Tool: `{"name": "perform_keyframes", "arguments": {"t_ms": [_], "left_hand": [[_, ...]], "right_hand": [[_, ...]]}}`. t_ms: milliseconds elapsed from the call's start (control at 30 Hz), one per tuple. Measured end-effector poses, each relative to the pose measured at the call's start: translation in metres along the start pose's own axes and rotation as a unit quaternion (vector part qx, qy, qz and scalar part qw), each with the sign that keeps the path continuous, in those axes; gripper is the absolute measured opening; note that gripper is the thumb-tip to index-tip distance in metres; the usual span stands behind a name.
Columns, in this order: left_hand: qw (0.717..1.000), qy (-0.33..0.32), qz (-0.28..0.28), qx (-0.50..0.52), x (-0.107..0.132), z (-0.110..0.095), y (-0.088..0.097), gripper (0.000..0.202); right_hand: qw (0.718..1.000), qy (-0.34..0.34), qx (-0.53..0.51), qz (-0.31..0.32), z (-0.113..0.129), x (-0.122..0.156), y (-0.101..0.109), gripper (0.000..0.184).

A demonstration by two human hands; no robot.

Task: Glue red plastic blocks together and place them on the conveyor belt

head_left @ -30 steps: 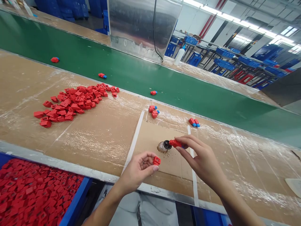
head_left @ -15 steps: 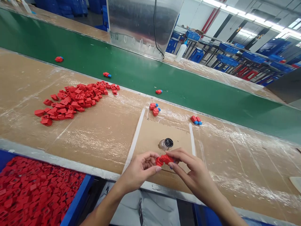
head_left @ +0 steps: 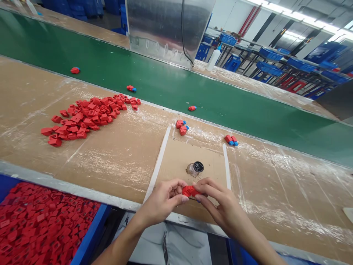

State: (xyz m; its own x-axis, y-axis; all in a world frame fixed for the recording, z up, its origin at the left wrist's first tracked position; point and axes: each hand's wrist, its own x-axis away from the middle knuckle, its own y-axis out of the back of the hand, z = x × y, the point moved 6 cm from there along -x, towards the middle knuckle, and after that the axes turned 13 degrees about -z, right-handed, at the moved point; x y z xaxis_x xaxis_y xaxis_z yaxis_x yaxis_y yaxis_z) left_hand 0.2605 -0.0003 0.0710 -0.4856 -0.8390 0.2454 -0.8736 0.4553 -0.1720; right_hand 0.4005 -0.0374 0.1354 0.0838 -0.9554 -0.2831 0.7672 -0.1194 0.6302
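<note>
Just above the front of the bench, my left hand (head_left: 168, 194) pinches one end of a small red plastic piece (head_left: 189, 190). My right hand (head_left: 216, 195) grips the other end, its thumb below and fingers above. The red shape seems made of two parts touching each other, but the fingers cover where they meet. A speck of blue shows by my right thumb; I cannot tell what it is. Just beyond the hands stands a small clear jar (head_left: 191, 169) with a black top (head_left: 198, 166).
Loose red pieces (head_left: 91, 116) lie heaped on the cardboard-covered bench (head_left: 116, 158). A blue crate (head_left: 92, 235) full of red pieces stands at lower left. Red-and-blue pairs (head_left: 182, 127) (head_left: 231, 140) rest near the green belt (head_left: 154, 84), which carries several more.
The two red parts in my hands have come closer into line, my right hand shifting slightly left. On the green belt the red-and-blue pieces have travelled to the right.
</note>
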Motion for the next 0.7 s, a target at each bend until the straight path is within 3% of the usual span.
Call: {"name": "perform_keyframes", "arguments": {"t_ms": [133, 400, 533, 633, 700], "left_hand": [[0.996, -0.022, 0.0, -0.082, 0.0, -0.003, -0.001, 0.013], [0.985, -0.064, 0.007, -0.161, 0.0, -0.013, -0.001, 0.013], [0.992, -0.022, 0.019, -0.12, -0.002, -0.004, -0.004, 0.012], [0.997, 0.031, 0.044, -0.06, 0.0, 0.002, -0.004, 0.031], [0.997, 0.048, 0.039, -0.037, 0.002, -0.001, 0.012, 0.054]], "right_hand": [[1.0, 0.007, 0.016, 0.015, -0.002, 0.007, -0.007, 0.019], [1.0, 0.003, 0.016, -0.016, -0.006, 0.016, -0.016, 0.019], [0.999, -0.021, 0.0, -0.039, -0.007, 0.015, -0.017, 0.018], [0.997, -0.044, -0.016, -0.061, -0.01, 0.027, -0.005, 0.016], [0.991, -0.046, 0.012, -0.121, -0.016, 0.04, 0.015, 0.016]]}}
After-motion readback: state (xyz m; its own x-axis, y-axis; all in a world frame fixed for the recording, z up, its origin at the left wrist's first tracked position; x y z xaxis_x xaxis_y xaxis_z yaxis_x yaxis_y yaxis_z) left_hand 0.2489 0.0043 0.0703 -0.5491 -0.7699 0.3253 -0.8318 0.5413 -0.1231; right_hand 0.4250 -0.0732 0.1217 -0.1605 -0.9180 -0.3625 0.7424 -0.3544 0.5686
